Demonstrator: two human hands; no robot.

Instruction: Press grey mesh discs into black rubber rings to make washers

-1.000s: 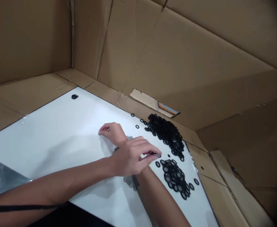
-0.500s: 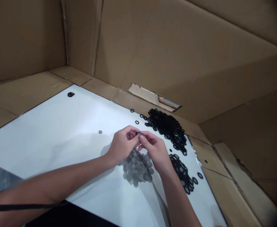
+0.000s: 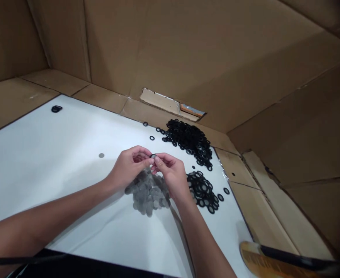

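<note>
Between my two hands is a black ring with a grey disc in it (image 3: 153,156), pinched at the fingertips. My left hand (image 3: 132,164) grips its left side, thumb and fingers closed. On the other side my right hand (image 3: 170,170) presses it with thumb and forefinger. Just below them lies a pile of grey discs (image 3: 149,197), partly covered by the hands. To the right of my right wrist sits a heap of black rings with grey discs inside (image 3: 203,191). Farther back is a larger heap of black rings (image 3: 189,139).
The white board (image 3: 80,135) rests on cardboard with cardboard walls (image 3: 172,58) around it. A lone grey disc (image 3: 101,155) lies left of my hands, and a small black cluster (image 3: 56,109) at the far left corner. A yellowish cylindrical object (image 3: 254,258) stands out at lower right.
The view has shifted, so the board and heaps appear farther left and slightly higher. The ring and disc stay between my fingertips. The yellowish object has come into view at lower right.
</note>
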